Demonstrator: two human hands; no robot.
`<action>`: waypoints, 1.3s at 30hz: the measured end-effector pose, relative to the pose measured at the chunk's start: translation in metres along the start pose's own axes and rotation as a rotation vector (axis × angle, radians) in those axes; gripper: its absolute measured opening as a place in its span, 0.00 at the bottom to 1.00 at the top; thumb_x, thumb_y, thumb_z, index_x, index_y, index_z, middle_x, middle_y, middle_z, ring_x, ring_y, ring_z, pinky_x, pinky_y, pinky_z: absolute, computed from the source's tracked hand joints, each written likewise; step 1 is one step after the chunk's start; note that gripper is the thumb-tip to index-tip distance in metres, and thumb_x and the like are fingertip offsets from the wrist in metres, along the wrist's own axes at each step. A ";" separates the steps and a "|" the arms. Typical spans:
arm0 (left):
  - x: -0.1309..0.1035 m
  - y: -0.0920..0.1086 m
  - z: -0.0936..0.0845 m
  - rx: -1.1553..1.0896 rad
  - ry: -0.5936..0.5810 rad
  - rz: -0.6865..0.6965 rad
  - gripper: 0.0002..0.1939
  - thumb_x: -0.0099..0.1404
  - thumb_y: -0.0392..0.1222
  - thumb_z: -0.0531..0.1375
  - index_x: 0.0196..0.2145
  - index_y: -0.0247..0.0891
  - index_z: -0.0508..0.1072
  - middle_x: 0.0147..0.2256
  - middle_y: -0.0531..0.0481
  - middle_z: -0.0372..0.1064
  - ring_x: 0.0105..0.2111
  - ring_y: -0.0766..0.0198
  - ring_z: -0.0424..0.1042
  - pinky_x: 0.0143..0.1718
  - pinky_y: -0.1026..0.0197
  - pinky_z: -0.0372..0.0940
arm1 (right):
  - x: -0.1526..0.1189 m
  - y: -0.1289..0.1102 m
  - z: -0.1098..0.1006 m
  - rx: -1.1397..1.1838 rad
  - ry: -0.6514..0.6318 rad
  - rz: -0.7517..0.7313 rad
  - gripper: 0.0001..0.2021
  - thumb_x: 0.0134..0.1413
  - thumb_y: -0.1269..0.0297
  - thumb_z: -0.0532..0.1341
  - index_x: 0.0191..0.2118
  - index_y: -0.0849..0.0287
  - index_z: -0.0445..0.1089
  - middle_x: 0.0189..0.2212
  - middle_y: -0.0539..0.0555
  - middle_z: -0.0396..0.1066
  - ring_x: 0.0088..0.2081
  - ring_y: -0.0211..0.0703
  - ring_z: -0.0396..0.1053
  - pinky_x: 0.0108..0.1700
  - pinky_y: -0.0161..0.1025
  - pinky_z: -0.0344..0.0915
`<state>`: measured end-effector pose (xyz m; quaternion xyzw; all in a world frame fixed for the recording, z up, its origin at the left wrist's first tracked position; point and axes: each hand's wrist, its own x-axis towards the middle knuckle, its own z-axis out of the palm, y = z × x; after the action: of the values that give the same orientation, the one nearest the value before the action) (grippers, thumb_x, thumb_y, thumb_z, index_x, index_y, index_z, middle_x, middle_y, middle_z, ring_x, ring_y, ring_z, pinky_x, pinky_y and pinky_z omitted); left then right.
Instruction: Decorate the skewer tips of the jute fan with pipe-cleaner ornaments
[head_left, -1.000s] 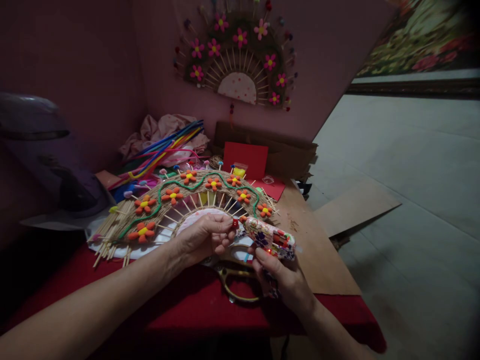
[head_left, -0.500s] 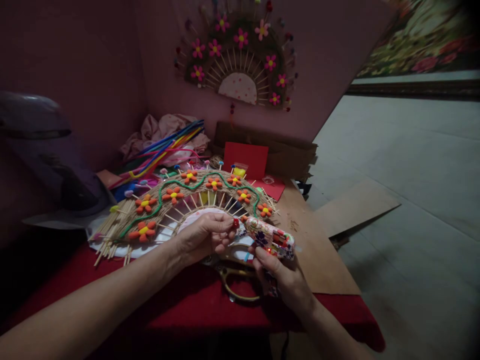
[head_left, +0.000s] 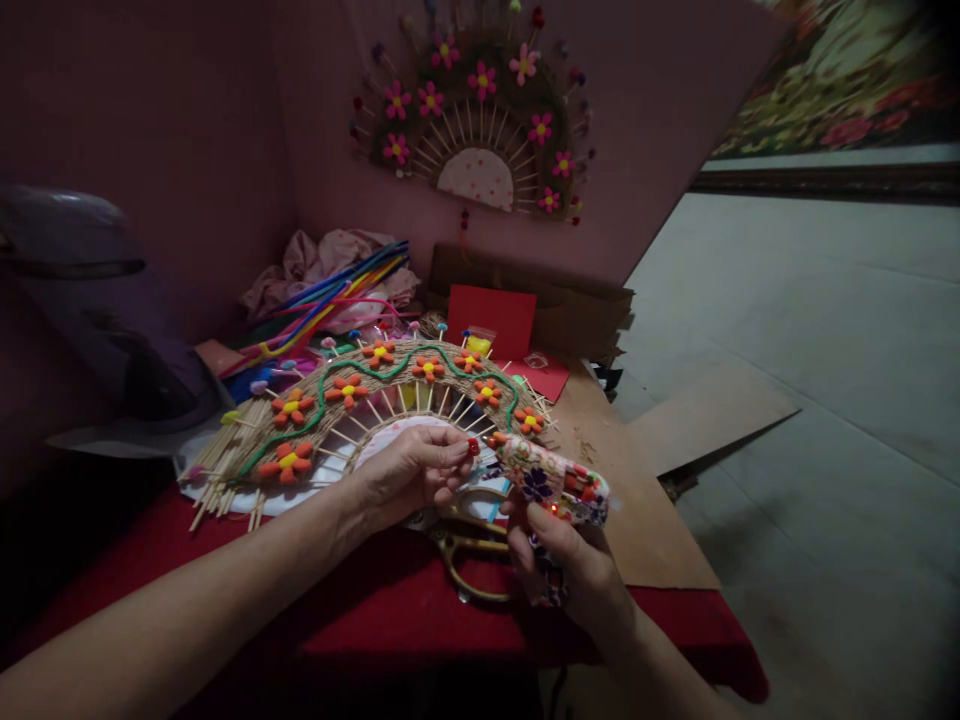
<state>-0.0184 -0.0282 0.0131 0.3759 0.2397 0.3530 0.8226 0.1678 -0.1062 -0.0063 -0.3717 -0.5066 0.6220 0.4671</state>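
Between its thumb and fingertips, my left hand pinches a small red piece. My right hand is wrapped round the handle of a flower-patterned glue gun, whose tip points left, just short of the red piece. Behind both hands lies a fan-shaped twine-and-stick craft with orange flowers and a wavy green strip. Large gold-handled scissors rest below the hands, partly hidden by them.
A similar fan with pink flowers hangs on the wall. Coloured pipe cleaners and pink cloth lie at the back left, a red card behind the craft. Brown cardboard covers the table's right side.
The glue gun in my right hand has moved slightly right and down, away from the red piece. My left hand has hardly moved.
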 end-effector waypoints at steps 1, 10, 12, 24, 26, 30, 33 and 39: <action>0.000 0.000 0.000 0.000 0.004 -0.004 0.11 0.52 0.38 0.66 0.25 0.30 0.67 0.23 0.52 0.63 0.18 0.76 0.58 0.15 0.73 0.52 | -0.001 0.000 0.000 0.050 -0.016 -0.016 0.16 0.54 0.51 0.56 0.36 0.61 0.67 0.16 0.45 0.60 0.14 0.29 0.54 0.15 0.28 0.53; 0.001 0.000 -0.001 -0.023 0.005 -0.010 0.09 0.52 0.36 0.65 0.25 0.30 0.66 0.23 0.51 0.63 0.17 0.75 0.59 0.15 0.73 0.53 | 0.000 -0.026 -0.017 0.063 0.352 -0.259 0.15 0.49 0.51 0.60 0.36 0.57 0.66 0.17 0.45 0.59 0.15 0.32 0.58 0.14 0.28 0.54; 0.001 0.000 -0.001 -0.021 0.003 -0.012 0.09 0.52 0.35 0.65 0.25 0.30 0.67 0.23 0.51 0.63 0.18 0.75 0.59 0.15 0.73 0.53 | 0.005 -0.030 -0.038 -0.118 0.569 -0.261 0.14 0.49 0.53 0.61 0.36 0.57 0.66 0.18 0.45 0.61 0.15 0.31 0.57 0.15 0.29 0.55; 0.001 -0.003 -0.002 -0.015 -0.016 0.002 0.10 0.51 0.35 0.65 0.23 0.31 0.65 0.22 0.52 0.61 0.18 0.75 0.59 0.15 0.73 0.52 | 0.005 -0.014 -0.140 -1.489 0.452 -0.019 0.21 0.55 0.54 0.52 0.52 0.59 0.61 0.48 0.61 0.67 0.47 0.52 0.67 0.44 0.44 0.62; 0.001 -0.002 -0.001 -0.003 -0.007 0.001 0.10 0.52 0.36 0.65 0.24 0.31 0.66 0.22 0.52 0.61 0.18 0.75 0.58 0.15 0.73 0.52 | 0.004 -0.014 -0.139 -1.559 0.408 -0.048 0.22 0.56 0.55 0.52 0.54 0.60 0.58 0.51 0.62 0.65 0.50 0.52 0.65 0.47 0.45 0.61; 0.001 -0.001 0.000 0.017 -0.004 0.019 0.09 0.52 0.36 0.64 0.24 0.31 0.66 0.22 0.52 0.61 0.17 0.76 0.57 0.15 0.72 0.51 | -0.003 -0.027 -0.119 -1.772 0.472 -0.059 0.21 0.56 0.55 0.52 0.50 0.63 0.64 0.42 0.65 0.68 0.43 0.56 0.67 0.42 0.48 0.62; 0.003 -0.001 -0.001 0.034 -0.006 0.035 0.10 0.52 0.36 0.64 0.23 0.31 0.65 0.22 0.52 0.62 0.16 0.76 0.57 0.15 0.72 0.52 | -0.005 -0.042 -0.089 -1.712 0.475 -0.190 0.18 0.58 0.56 0.52 0.48 0.60 0.66 0.40 0.62 0.69 0.41 0.54 0.67 0.41 0.46 0.62; 0.005 0.002 -0.002 0.034 0.017 0.061 0.06 0.56 0.36 0.63 0.27 0.31 0.68 0.23 0.51 0.63 0.19 0.75 0.59 0.17 0.74 0.54 | 0.021 -0.054 -0.034 -1.145 0.399 -0.390 0.09 0.57 0.62 0.55 0.38 0.55 0.72 0.38 0.55 0.72 0.40 0.46 0.68 0.43 0.42 0.62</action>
<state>-0.0168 -0.0224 0.0128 0.3939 0.2410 0.3768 0.8030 0.2047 -0.0742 0.0392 -0.5723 -0.7205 0.0749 0.3843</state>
